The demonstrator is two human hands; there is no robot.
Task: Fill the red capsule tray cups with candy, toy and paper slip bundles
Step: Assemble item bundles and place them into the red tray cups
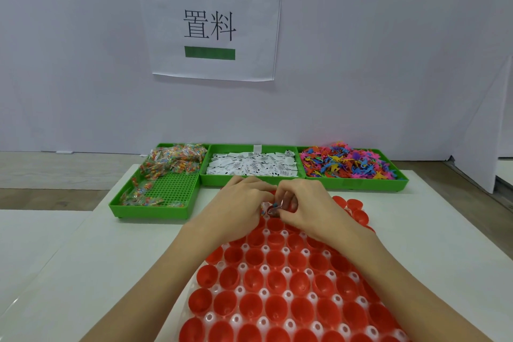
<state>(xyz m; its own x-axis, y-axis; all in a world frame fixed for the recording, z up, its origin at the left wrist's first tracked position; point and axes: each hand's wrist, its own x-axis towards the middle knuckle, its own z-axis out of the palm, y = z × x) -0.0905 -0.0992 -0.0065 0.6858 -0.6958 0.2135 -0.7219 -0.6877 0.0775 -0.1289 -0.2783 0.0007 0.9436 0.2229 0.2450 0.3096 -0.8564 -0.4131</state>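
A tray of several red capsule cups [280, 283] lies on the white table in front of me. My left hand [238, 203] and my right hand [302, 203] meet over the tray's far rows. Together their fingertips pinch a small bundle [273, 209] of clear wrapper with a blue bit showing; its contents are mostly hidden by my fingers. The near cups look bare inside. Behind stand three green bins: candy packets [172, 164] on the left, white paper slips [252, 165] in the middle, colourful toys [347, 162] on the right.
The green candy bin [155, 211] reaches closer to me than the other two bins. A white wall with a taped paper sign [211, 25] rises behind the bins. A white panel [483, 125] stands at the right edge.
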